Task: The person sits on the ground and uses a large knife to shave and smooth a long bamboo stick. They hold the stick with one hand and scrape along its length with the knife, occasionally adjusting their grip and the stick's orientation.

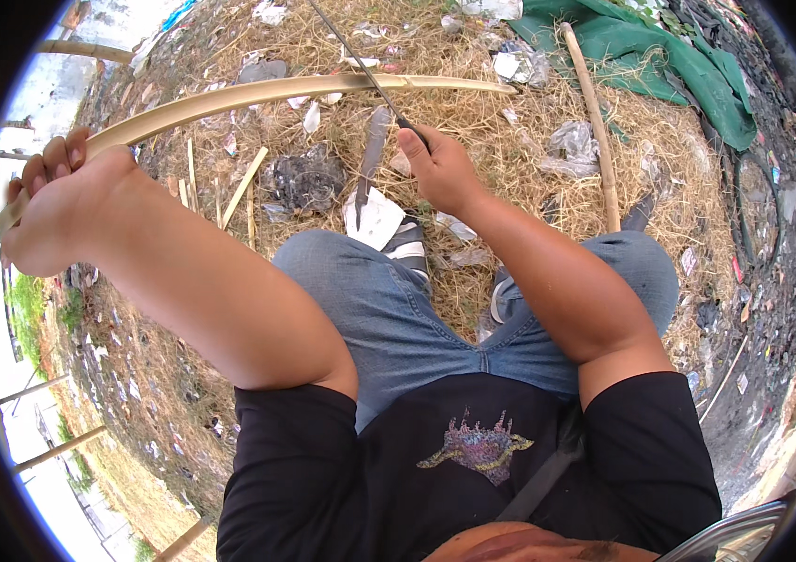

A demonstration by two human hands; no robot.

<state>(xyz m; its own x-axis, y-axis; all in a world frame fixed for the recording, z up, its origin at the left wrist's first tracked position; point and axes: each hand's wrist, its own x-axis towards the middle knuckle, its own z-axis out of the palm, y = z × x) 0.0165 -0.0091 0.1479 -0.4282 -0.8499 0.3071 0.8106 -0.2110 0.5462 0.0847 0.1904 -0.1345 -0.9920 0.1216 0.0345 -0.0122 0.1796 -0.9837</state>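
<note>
At the far left my left hand (pixel 66 201) is closed around one end of a long, pale bamboo strip (pixel 229 100). The strip runs in a shallow curve across the view, its thin far end pointing right. My right hand (pixel 440 169) grips the dark handle of a long thin blade (pixel 346 45), seen nearly edge-on, which crosses the strip near its middle. Whether blade and strip touch, I cannot tell. Below the crossing, a broad dark knife (pixel 372 155) lies on the ground, its narrow end over a white scrap (pixel 377 217) beside my shoe.
Dry straw and litter cover the ground. Thin cut strips (pixel 245 187) and a black plastic bag (pixel 307 178) lie left of the knife. To the right are a wooden pole (pixel 595 122), a clear plastic bag (pixel 573 148) and a green tarp (pixel 641 56). My jeans-clad knees (pixel 323 272) are bent.
</note>
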